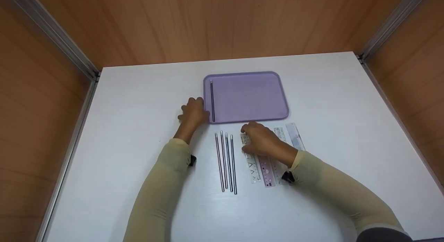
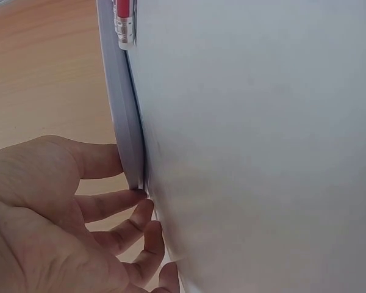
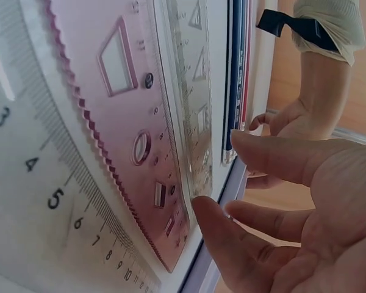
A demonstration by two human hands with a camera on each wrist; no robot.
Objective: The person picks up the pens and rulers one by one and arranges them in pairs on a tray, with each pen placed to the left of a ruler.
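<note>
Rulers (image 1: pixel 267 165) lie side by side below the purple tray (image 1: pixel 249 96), right of 4 pencils (image 1: pixel 226 160). My right hand (image 1: pixel 262 139), fingers loosely spread, touches the clear ruler (image 3: pixel 195 122). My left hand (image 1: pixel 192 112) rests relaxed against the tray's left edge.
</note>
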